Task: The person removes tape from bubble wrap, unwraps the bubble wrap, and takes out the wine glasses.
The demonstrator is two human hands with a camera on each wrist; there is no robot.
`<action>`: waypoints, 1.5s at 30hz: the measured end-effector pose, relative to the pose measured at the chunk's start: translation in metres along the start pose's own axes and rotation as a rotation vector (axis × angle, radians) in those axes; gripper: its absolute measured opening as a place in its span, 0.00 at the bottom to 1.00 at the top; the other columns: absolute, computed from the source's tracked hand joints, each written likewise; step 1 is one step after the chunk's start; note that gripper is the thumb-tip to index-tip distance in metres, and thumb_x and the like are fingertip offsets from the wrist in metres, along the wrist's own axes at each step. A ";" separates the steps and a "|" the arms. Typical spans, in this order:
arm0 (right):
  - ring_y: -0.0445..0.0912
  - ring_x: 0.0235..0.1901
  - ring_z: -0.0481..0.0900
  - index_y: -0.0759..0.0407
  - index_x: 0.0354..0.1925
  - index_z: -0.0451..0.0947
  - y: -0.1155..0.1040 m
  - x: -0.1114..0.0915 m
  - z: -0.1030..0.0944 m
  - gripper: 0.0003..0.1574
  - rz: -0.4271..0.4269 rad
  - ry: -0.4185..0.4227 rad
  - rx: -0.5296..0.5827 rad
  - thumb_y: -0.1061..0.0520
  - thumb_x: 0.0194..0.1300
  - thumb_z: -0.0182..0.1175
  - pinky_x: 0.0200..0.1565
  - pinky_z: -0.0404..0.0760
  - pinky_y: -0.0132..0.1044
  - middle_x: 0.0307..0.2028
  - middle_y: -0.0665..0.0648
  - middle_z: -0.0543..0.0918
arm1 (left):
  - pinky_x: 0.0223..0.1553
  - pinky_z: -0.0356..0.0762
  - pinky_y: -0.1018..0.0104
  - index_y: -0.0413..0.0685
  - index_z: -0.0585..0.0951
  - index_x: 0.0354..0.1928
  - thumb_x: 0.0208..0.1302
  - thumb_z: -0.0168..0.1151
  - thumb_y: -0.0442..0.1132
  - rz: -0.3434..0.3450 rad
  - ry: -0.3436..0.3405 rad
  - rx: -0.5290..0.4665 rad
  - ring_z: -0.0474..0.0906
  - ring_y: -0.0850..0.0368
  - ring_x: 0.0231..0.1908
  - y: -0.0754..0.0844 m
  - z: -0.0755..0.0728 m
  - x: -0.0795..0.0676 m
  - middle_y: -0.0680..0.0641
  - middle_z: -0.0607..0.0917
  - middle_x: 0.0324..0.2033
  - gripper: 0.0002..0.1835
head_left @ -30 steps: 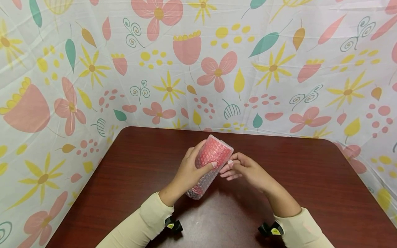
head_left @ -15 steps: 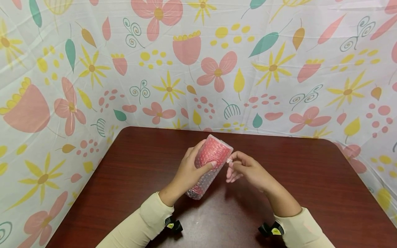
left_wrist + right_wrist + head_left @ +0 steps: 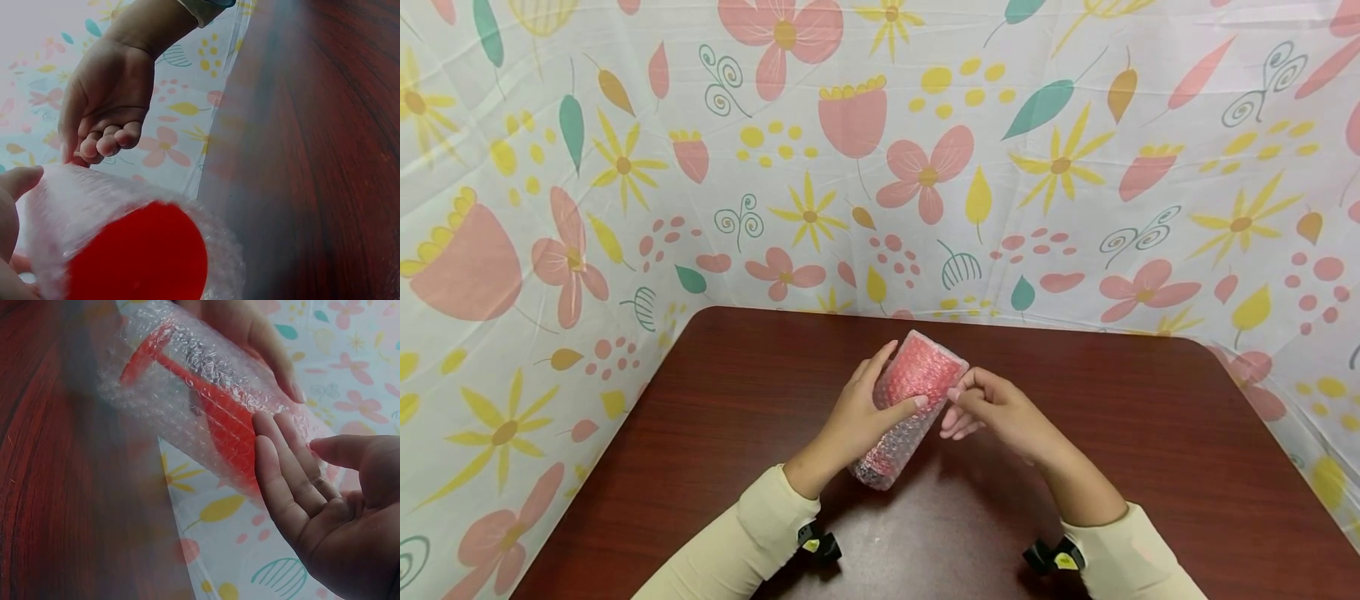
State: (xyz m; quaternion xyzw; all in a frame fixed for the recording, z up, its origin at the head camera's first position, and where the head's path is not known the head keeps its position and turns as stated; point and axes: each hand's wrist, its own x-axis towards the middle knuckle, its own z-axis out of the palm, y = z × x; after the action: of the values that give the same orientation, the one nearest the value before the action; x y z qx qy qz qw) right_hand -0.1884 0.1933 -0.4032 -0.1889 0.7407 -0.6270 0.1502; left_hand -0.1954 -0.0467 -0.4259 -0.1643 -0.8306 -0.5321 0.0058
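A bubble-wrapped package slants above the table, with something red showing through the clear wrap. My left hand grips it from the left, thumb across the front. In the left wrist view, a rounded, flat red end of the wrapped item shows at the package's end. My right hand pinches the edge of the bubble wrap between thumb and index finger near the upper right side. Its other fingers lie loosely bent beside the package. What the wrapped item is stays hidden by the wrap.
A dark reddish-brown wooden table lies under both hands. Behind it and at the sides hangs a white flower-print cloth. Black wrist cameras sit at both cream sleeves.
The package has shifted slightly down and to the right. The right hand's fingertips, a little off its edge half a second ago with a small whitish bit, are now against it.
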 end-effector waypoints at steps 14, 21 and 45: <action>0.54 0.34 0.90 0.75 0.46 0.65 0.000 0.000 -0.001 0.15 0.010 0.001 0.015 0.59 0.79 0.47 0.40 0.88 0.51 0.35 0.71 0.86 | 0.62 0.75 0.45 0.65 0.53 0.80 0.68 0.63 0.60 -0.038 -0.099 0.047 0.74 0.44 0.62 0.002 -0.002 0.000 0.40 0.70 0.70 0.45; 0.53 0.35 0.90 0.75 0.46 0.65 0.000 0.001 -0.002 0.14 0.025 0.010 0.013 0.60 0.80 0.45 0.41 0.88 0.47 0.37 0.74 0.86 | 0.63 0.74 0.43 0.71 0.50 0.80 0.69 0.61 0.60 -0.025 -0.099 0.036 0.73 0.43 0.64 0.003 -0.002 0.000 0.41 0.68 0.70 0.44; 0.52 0.35 0.90 0.76 0.48 0.65 0.002 0.000 -0.004 0.16 0.020 -0.011 -0.010 0.60 0.80 0.42 0.41 0.88 0.45 0.37 0.75 0.85 | 0.61 0.75 0.47 0.72 0.56 0.78 0.64 0.66 0.61 -0.039 -0.080 -0.025 0.75 0.50 0.63 0.001 0.000 0.002 0.50 0.70 0.72 0.44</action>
State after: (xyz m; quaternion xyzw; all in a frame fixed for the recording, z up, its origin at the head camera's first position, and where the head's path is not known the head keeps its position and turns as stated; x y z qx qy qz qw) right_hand -0.1901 0.1966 -0.4041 -0.1858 0.7448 -0.6207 0.1595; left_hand -0.1969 -0.0457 -0.4247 -0.1694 -0.8266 -0.5353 -0.0396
